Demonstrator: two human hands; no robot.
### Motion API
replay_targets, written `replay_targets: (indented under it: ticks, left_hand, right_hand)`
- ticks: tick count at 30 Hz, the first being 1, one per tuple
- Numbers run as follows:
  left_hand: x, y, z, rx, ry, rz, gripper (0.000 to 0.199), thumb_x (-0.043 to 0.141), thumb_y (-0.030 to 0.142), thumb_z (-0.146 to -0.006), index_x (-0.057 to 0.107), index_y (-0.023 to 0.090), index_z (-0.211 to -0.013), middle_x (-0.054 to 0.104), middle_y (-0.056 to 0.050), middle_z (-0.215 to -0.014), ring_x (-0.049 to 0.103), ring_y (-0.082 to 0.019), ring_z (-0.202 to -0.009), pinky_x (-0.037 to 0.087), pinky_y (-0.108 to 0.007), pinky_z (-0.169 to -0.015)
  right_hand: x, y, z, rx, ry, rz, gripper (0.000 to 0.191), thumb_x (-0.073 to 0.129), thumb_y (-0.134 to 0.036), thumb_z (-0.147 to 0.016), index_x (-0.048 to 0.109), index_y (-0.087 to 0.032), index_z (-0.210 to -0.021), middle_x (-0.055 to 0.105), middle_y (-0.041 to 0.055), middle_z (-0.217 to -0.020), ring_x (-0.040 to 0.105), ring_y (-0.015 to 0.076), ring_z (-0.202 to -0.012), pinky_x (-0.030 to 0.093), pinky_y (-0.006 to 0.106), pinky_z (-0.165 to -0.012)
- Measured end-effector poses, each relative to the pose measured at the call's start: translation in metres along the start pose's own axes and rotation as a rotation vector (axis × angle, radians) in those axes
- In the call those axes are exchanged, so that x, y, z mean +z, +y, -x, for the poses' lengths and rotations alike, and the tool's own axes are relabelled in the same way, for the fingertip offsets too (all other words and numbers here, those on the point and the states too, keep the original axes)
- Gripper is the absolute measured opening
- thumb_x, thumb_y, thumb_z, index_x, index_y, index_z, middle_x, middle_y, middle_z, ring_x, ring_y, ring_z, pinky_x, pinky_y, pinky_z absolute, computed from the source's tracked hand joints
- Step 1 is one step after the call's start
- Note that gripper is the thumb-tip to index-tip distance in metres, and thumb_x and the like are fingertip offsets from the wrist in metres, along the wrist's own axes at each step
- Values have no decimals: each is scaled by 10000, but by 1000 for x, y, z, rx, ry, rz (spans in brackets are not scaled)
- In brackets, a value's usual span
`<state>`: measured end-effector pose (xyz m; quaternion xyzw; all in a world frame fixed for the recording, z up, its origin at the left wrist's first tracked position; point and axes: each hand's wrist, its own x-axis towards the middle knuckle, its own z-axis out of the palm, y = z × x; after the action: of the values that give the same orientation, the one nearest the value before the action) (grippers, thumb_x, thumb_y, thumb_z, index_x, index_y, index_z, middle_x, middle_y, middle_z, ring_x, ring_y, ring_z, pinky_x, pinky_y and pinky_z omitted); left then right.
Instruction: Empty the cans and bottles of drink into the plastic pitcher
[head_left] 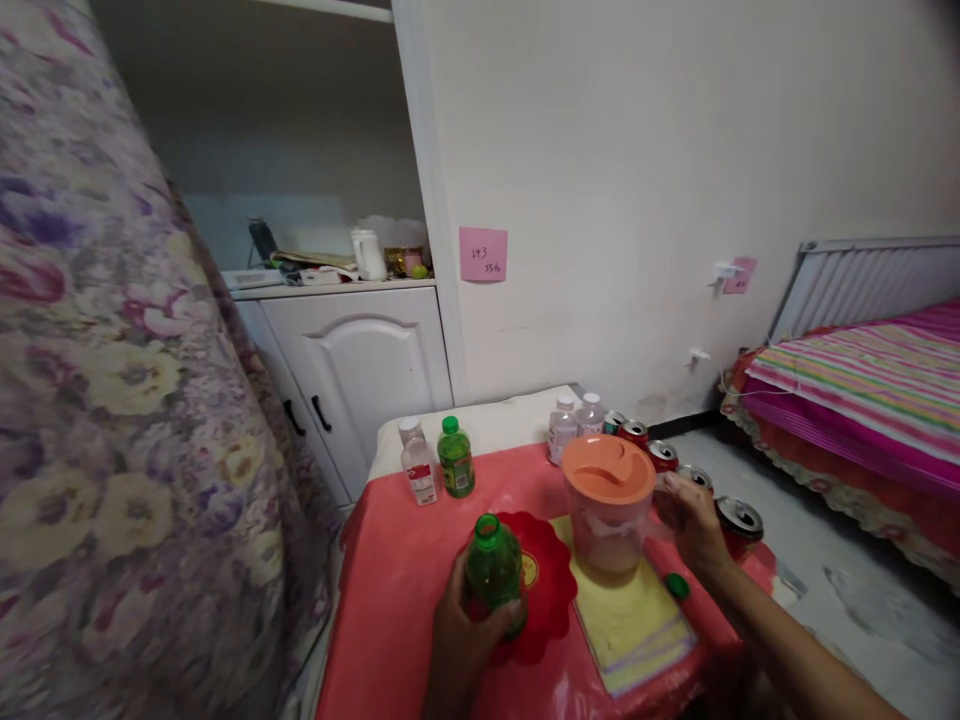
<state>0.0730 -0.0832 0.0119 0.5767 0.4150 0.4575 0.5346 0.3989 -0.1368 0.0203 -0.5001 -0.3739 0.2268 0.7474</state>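
Observation:
My left hand is wrapped round a green bottle whose mouth is uncapped, held over a red scalloped plate. My right hand is closed at the right side of a clear pitcher with an orange lid, where its handle would be; the fingers largely hide the grip. The pitcher is upright above a yellow cloth, with some liquid low inside. A loose green cap lies on the table below my right hand.
A capped green bottle and a clear bottle stand at the back left. Two clear bottles stand behind the pitcher. Several cans line the table's right edge. A floral curtain hangs left; a bed is at right.

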Motion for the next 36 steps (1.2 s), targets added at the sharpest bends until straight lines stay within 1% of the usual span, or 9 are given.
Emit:
replay_targets:
  ticks: [8, 17, 22, 25, 28, 29, 31, 33, 36]
  left_hand:
    - [0, 3, -2, -10, 28, -51, 696, 826, 274, -545, 607, 178, -1199, 762, -73, -1094, 698, -313, -1043, 575, -388, -892]
    - [1, 7, -2, -23, 43, -40, 717, 835, 282, -508, 614, 195, -1185, 766, -56, -1080, 696, -321, -1054, 579, -397, -896]
    - [2, 7, -2, -11, 43, -70, 710, 844, 298, -516, 619, 193, -1181, 765, -57, -1070, 696, -319, -1044, 576, -401, -896]
    - [3, 8, -1, -17, 34, -46, 718, 849, 305, -526, 614, 193, -1195, 763, -57, -1088, 699, -315, -1049, 577, -395, -901]
    - [2, 8, -1, -16, 22, -48, 712, 852, 327, -543, 611, 195, -1200, 757, -60, -1112, 691, -321, -1077, 570, -400, -922]
    - [2, 7, -1, -14, 14, -51, 712, 849, 335, -558, 603, 199, -1212, 752, -59, -1129, 684, -322, -1093, 565, -404, -933]
    - [2, 5, -2, -15, -1, -46, 720, 842, 339, -585, 581, 209, -1244, 742, -59, -1160, 675, -321, -1115, 558, -409, -947]
    - [3, 4, -2, -18, -8, -39, 729, 838, 329, -596, 566, 210, -1262, 736, -62, -1172, 673, -318, -1117, 554, -407, -953]
    - [3, 5, -1, -16, -9, -40, 715, 834, 318, -601, 567, 197, -1253, 741, -67, -1149, 685, -310, -1086, 560, -392, -930]
  right_hand:
    - [-7, 7, 9, 8, 49, 18, 403, 552, -496, -851, 407, -235, -581, 301, -70, -512, 236, 111, -479, 184, 278, -469]
    - [1, 5, 19, 3, 50, 53, 413, 543, -510, -877, 396, -237, -604, 308, -69, -530, 244, 116, -490, 181, 289, -480]
    - [-7, 6, 25, 6, 33, 120, 408, 507, -535, -892, 440, -234, -623, 347, -63, -535, 290, 122, -486, 239, 286, -479]
    - [-14, -1, 26, 16, -6, 189, 384, 558, -550, -857, 526, -228, -650, 452, -37, -553, 400, 142, -506, 326, 291, -495]
    - [-24, -14, 33, 27, -66, 249, 315, 629, -542, -809, 663, -229, -823, 655, 31, -744, 609, 227, -723, 488, 334, -663]
    - [-28, -18, 38, 29, -101, 279, 318, 639, -530, -804, 687, -237, -916, 702, 57, -876, 645, 266, -865, 515, 363, -769]
    - [-41, -22, 50, 25, -175, 381, 362, 631, -512, -814, 685, -260, -1069, 705, 82, -1105, 619, 316, -1094, 495, 416, -943]
    - [-56, -19, 63, 30, -205, 517, 375, 596, -510, -835, 670, -279, -1120, 681, 86, -1182, 610, 322, -1131, 483, 439, -991]
    - [-78, 1, 78, 145, -187, 646, 385, 549, -496, -860, 654, -288, -1166, 655, 88, -1252, 625, 307, -1123, 509, 430, -969]
